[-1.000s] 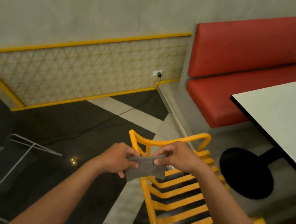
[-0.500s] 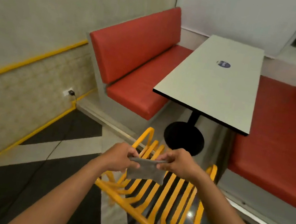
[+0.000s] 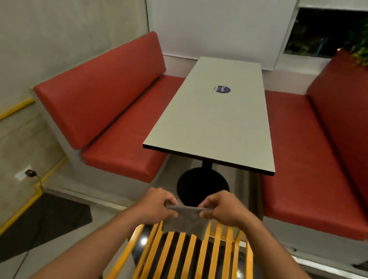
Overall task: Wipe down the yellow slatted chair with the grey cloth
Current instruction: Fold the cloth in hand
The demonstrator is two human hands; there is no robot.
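- Above the yellow slatted chair (image 3: pixel 191 268), both hands are holding the grey cloth (image 3: pixel 185 221) stretched between them by its top edge.
- Left hand (image 3: pixel 155 205) is pinching the cloth's left corner; right hand (image 3: pixel 222 209) is pinching the right corner. Both are closed on fabric.
- Cloth is hanging down flat, its lower edge overlapping the chair's far slat ends in view; can't tell if it's touching them.
- Chair is sitting directly below the forearms, slats running away toward the table (image 3: pixel 215 120), between the two red benches (image 3: pixel 100 111).
- Progress, my read: wiping isn't looking started. Cloth is being readied, not pressed on any slat.
- Remaining: basically everything, meaning the slats, the frame edges and whatever is out of frame below.
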